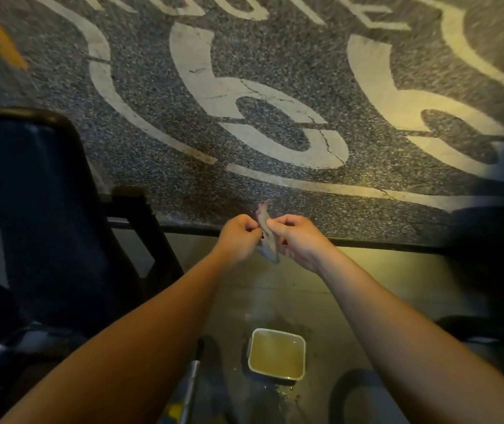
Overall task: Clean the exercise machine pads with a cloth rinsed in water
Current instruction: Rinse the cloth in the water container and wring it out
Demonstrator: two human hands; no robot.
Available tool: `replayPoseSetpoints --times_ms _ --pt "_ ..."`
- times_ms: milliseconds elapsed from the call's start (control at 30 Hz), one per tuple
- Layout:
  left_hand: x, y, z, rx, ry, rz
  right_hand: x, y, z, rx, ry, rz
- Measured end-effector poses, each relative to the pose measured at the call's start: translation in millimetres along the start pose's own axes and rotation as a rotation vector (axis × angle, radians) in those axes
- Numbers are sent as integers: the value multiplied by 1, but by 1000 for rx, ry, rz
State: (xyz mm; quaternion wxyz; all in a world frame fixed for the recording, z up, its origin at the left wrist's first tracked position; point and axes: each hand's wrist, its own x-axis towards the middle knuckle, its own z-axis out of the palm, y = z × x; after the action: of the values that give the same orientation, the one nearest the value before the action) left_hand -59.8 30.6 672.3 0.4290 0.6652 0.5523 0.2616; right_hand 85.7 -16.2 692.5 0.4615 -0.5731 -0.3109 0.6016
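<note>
A small pale cloth point(266, 240) hangs between both hands in mid-air, bunched and narrow. My left hand point(238, 240) pinches its left side with curled fingers. My right hand point(296, 240) pinches the right side. Below them, on the floor, stands a square white container point(276, 335) filled with yellowish water. A large dark padded seat back point(45, 215) of the exercise machine stands at the left, apart from both hands.
Dark machine frame bars point(140, 221) run across the floor behind the hands. Speckled rubber flooring with large painted white lettering point(244, 96) lies beyond. Wet spots surround the container. A metal tube point(191, 387) and dark machine parts point(495, 270) sit at bottom centre and right.
</note>
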Motion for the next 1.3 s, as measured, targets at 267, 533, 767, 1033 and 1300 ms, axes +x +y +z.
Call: replayPoseSetpoints --times_ms 267,533,767,1033,1300 --pt "47 -36 2 -57 4 -52 32 18 -20 -136 335 5" --pt "67 -92 33 -873 -139 -407 57 60 -57 182 429 96" --pt "60 -175 93 -745 4 -586 83 151 -92 63 372 167" --pt "10 -307 198 -502 -87 -746 110 333 -129 -116 379 445" --pt "3 -436 301 17 -56 -543 164 506 -180 -766 -135 614"
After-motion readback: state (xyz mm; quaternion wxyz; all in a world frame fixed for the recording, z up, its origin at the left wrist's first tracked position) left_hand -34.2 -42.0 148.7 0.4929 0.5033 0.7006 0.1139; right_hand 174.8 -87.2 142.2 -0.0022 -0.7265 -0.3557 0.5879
